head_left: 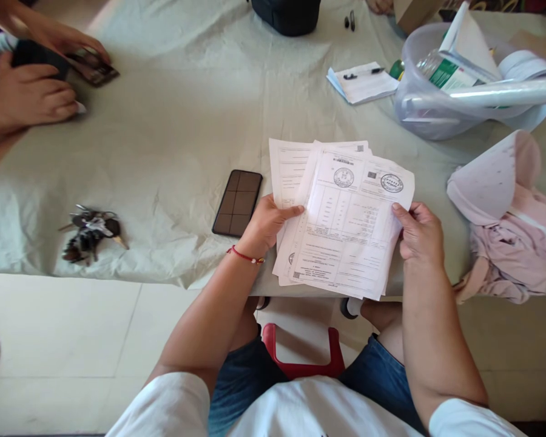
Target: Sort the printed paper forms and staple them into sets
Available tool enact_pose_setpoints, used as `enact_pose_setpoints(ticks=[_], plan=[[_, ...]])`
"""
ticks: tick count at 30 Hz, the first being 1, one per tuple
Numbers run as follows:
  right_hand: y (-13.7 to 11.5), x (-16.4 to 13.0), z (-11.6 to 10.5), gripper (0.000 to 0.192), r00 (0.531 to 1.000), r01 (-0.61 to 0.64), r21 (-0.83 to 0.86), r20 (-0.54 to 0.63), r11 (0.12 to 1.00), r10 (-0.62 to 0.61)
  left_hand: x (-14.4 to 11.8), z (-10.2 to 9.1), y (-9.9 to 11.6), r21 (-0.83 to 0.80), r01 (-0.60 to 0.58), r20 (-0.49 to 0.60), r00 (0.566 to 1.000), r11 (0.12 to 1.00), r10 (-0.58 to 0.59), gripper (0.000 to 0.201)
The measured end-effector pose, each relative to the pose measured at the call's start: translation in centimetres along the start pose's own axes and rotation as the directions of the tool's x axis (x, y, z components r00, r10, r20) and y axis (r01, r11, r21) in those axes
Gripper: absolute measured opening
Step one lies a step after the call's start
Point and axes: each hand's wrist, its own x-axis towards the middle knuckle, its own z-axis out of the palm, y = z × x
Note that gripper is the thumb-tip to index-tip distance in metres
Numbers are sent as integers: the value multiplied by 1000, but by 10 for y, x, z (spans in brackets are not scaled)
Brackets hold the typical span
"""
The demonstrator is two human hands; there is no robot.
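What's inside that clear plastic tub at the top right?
The tub holds a plastic bottle with a green label, folded white paper, a paper roll and a long clear tube across its rim. Anything beneath them is covered.

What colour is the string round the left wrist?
Red, with a small pale bead; the wristband shows in the head view, beside the papers.

Soft, even daylight lit the scene brightly, with faint shadows under the left hand [264,226]. Far left of it, the keys [91,233] blurred. Edges bowed; the top corner beyond the right hand [419,233] washed out.
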Motion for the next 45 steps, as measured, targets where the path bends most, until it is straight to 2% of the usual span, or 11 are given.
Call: enact_pose_setpoints(ticks=[11, 19, 23, 30, 34, 37, 39, 40, 41, 43, 45], plan=[[-21, -15, 10, 42, 997, -26, 3, 69, 1000, 26, -2, 2, 2, -32, 21, -7, 1000, 999, -21, 46], [-32, 22, -48, 44, 985, 31, 11, -170, 999, -29, -1, -2, 1, -52, 34, -21, 999, 998, -35, 47], [-42, 22, -61, 46, 973, 5, 18, -230, 1000, -1, 0, -2, 1, -52, 26, -49, 998, 998, -28, 44], [-52, 19, -52, 48, 997, 68, 160, 24, 985, -73, 4, -3, 0, -5, 71, 15, 997, 997, -71, 45], [-68, 21, -60, 46, 982, 39, -7, 184, 999, -37, 5, -2, 1, 24, 106, 60, 992, 994, -107, 49], [-91, 28, -68, 33, 961, 155, -302, 265, 941, -73, 7, -1, 1, 19, 120, 61, 991, 993, -121, 47], [-111, 34, -63, 22, 901, 327, -538, 426, 777, -84, 8, -1, 0, 16, 122, 58, 991, 992, -123, 45], [-122, 36, -54, 20, 836, 434, -571, 543, 697, -76, 7, -1, 0, 18, 121, 61, 991, 993, -122, 44], [-132, 36, -41, 21, 729, 568, -537, 680, 624, -79, 7, -1, 0, 21, 118, 68, 990, 993, -119, 44], [-149, 28, -5, 25, 420, 831, -328, 900, 448, -119, 6, 0, 0, 25, 113, 85, 990, 993, -115, 44], [-156, 9, 39, 27, 207, 944, -170, 973, 283, -106, 5, 1, -1, 23, 113, 90, 989, 993, -115, 43]])
